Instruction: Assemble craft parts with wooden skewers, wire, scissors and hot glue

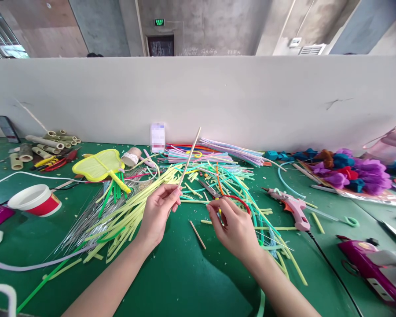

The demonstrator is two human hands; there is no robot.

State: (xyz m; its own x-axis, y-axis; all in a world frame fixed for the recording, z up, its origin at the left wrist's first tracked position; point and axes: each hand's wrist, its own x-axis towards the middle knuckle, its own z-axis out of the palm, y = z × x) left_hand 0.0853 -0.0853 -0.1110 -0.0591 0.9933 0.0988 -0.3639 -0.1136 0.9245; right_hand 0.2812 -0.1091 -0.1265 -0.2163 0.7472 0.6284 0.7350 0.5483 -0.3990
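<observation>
My left hand (160, 211) is closed around the lower end of a thin wooden stick (190, 156), which points up and slightly right. To its right, my right hand (234, 226) has its fingers curled and pinched together; whatever may be between them is too small or hidden to name. Just beyond it are scissors (213, 190) with red handles, partly covered by that hand. Between the two hands a short wooden stick (197, 234) lies on the green table (171, 281). Pale yellow fuzzy stems (128, 224) spread beside and under my left wrist.
A yellow fan-shaped piece (99, 165), silver wires (82, 229) and a paper cup (36, 200) are on the left. On the right lie a pink glue gun (292, 207), purple flowers (371, 174) and a purple power strip (372, 268). A white partition (198, 99) stands behind.
</observation>
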